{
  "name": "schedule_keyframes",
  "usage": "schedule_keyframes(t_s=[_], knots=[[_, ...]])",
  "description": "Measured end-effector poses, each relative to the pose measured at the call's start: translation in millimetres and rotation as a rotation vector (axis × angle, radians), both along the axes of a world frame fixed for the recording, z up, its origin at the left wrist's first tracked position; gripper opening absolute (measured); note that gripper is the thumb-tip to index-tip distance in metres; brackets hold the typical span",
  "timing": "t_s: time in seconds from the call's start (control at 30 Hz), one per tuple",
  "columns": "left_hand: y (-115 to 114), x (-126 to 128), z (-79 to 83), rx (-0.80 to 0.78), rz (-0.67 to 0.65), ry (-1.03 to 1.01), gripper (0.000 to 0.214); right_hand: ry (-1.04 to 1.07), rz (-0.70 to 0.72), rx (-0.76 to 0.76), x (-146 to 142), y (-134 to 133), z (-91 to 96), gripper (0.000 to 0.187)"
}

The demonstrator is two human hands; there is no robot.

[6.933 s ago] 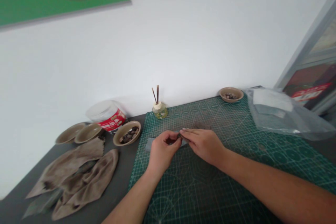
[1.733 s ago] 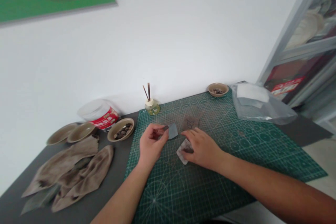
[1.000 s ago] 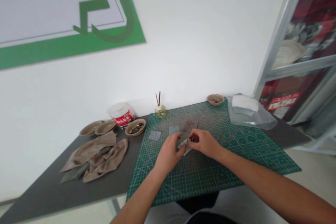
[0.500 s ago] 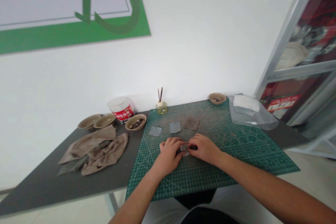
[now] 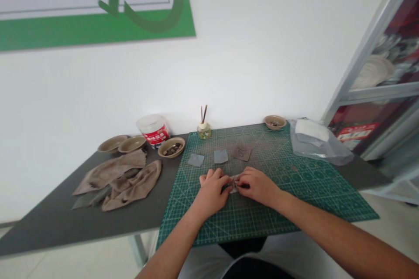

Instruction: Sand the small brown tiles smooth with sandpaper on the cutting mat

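It's close work on the green cutting mat (image 5: 258,220): the left hand (image 5: 212,191) has thumb and fingers pinched on the left side of a small pale patterned piece (image 5: 234,182), the right hand (image 5: 258,186) clamps its right side, and the 2 sets of fingertips nearly meet over it. Just beyond lie 2 blue-grey squares (image 5: 221,156) and, to their right, 1 brown square (image 5: 242,153) with dark line-work, while a reed diffuser (image 5: 204,131) stands behind, near the wall (image 5: 248,74).
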State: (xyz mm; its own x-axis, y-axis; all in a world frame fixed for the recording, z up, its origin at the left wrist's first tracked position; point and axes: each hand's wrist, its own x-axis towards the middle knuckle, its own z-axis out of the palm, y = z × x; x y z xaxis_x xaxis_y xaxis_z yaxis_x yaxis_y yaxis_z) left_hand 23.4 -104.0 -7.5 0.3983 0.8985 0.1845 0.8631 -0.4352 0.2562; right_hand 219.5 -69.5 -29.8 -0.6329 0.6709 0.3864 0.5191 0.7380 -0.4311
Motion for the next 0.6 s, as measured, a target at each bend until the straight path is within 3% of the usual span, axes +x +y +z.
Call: schedule_keyframes(t_s=[0.6], knots=[[0.6,1.1,-0.1,0.001,0.043,0.024,0.014,-0.012,-0.020,-0.014,0.6,1.6,1.9,0.011]])
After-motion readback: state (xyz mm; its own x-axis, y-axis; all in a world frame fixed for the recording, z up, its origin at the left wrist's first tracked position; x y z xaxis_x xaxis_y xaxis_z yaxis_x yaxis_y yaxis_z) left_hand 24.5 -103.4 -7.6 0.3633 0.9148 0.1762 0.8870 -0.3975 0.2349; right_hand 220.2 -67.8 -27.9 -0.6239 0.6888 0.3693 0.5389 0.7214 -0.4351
